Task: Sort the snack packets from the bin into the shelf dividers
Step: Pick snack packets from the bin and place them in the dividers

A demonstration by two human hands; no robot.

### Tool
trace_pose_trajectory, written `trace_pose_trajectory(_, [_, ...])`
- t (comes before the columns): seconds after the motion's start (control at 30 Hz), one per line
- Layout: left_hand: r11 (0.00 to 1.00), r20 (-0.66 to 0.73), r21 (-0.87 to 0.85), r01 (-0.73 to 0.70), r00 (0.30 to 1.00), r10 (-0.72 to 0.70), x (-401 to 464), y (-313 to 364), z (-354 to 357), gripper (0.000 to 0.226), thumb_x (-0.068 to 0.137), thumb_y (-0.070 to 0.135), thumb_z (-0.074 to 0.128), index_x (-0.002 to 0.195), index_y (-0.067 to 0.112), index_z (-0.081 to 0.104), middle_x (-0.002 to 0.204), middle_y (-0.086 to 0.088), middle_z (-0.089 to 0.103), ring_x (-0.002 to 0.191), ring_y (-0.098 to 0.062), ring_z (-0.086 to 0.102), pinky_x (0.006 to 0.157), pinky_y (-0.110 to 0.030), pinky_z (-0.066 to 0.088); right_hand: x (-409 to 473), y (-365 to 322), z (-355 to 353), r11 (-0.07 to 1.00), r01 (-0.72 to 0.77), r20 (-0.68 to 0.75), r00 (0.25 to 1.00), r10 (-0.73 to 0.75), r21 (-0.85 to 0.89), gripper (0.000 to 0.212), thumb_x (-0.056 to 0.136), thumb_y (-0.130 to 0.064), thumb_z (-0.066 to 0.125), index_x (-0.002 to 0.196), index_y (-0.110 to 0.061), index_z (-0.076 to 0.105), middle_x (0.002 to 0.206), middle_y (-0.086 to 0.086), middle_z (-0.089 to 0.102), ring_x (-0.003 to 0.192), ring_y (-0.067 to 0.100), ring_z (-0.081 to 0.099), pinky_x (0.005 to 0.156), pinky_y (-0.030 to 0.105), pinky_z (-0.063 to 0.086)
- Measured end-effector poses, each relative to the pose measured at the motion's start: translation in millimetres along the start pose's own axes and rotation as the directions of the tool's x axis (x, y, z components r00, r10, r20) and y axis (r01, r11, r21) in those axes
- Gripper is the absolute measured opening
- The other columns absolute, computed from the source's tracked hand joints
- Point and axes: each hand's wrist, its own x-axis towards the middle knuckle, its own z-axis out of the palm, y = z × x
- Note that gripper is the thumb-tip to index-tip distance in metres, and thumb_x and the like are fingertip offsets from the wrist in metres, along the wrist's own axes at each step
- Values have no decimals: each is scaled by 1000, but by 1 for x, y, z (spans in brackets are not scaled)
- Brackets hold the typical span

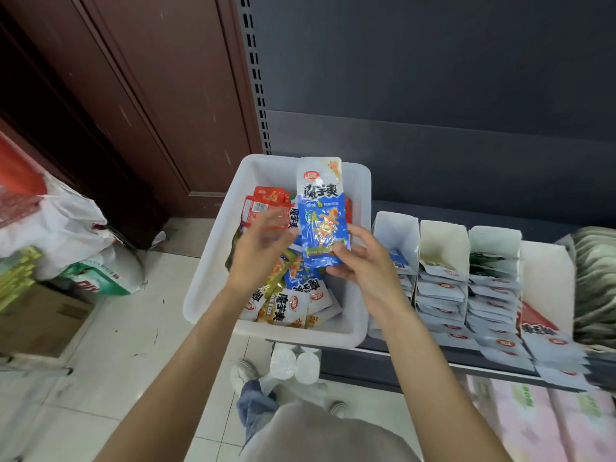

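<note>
in the head view, your right hand pinches the lower end of a blue snack packet, which stands upright above the white bin. your left hand is blurred beside the packet; its fingers look loose and spread, and i think it holds nothing. the step in hand seems to be carrying this packet to its divider. the leftmost divider shows a blue packet inside, so i judge it is the right one. keep the grip near the bottom edge, turn the packet to lie like the others, and slide it in from above so it does not bend.

around you, the next dividers hold white stacks of packets with other colours, so do not mix them. the bin wall stands between your hand and the dividers; lift over it. more packets wait in the bin. bags and a cardboard box stand on the floor at the left, well apart.
</note>
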Motion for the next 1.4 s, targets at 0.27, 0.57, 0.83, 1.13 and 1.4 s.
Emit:
trace_pose_trajectory(0.27, [949,240,-313,41,970,37,1,51,57,19,93,3,52,104,15,61,91,2,70,82,-8,68,67,-22,55,-11,-16,-48,972,159,-119,976,-181,-172,22,93,-10,58,109,-25,54,95,6,72,85,18,68,72,35,57])
trace_pose_trajectory(0.57, [884,311,122,-451,863,397,16,57,118,16,86,5,65,99,11,70,90,14,65,79,-2,64,75,-24,55,-6,-34,-106,637,273,-173,819,-547,-721,17,87,-13,64,103,-12,60,92,-3,67,88,13,64,74,31,52])
trace_pose_trajectory(0.83, [750,378,253,-612,776,505,12,37,107,16,89,26,59,97,21,72,93,10,71,80,-6,67,70,-29,57,-4,-17,-115,245,299,96,792,-603,-922,14,83,-8,68,97,-8,70,90,6,70,79,22,64,69,32,52])
trace_pose_trajectory(1.13, [363,625,630,-686,726,288,6,16,109,25,95,31,50,111,25,67,114,2,65,107,-18,52,88,-31,44,0,0,-115,-61,159,168,852,-496,-985,12,78,-11,71,83,-20,75,75,-1,72,84,22,58,75,33,41])
trace_pose_trajectory(1.4, [660,202,561,-499,856,476,-5,-6,37,23,84,16,67,107,20,69,100,2,70,93,-17,61,73,-25,47,-12,-19,-62,412,429,215,855,-472,-804,22,88,-14,63,107,-21,69,105,-9,68,97,5,57,86,19,44])
